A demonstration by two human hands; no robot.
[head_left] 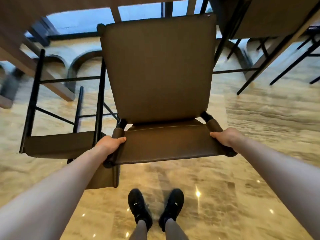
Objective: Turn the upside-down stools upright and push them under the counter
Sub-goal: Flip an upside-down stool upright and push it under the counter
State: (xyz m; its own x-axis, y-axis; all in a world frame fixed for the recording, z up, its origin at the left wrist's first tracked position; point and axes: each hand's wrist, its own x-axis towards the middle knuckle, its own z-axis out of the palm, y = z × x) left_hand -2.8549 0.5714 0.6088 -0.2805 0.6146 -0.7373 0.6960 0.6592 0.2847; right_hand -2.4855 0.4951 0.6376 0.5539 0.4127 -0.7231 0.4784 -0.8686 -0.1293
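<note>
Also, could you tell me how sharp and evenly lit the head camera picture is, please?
Head view: wide-angle bending at the edges; motion blur on the floor and shoes; the stool fairly sharp; small glare spots on the floor.

A brown leather-look stool [158, 70] fills the centre of the frame, upright, its square seat facing up and low backrest panel nearest the viewer, padded posts at both ends. At left a second matching stool [58, 144] lies upside down, black legs pointing up. The wooden counter [20, 54] crosses the upper left
</note>
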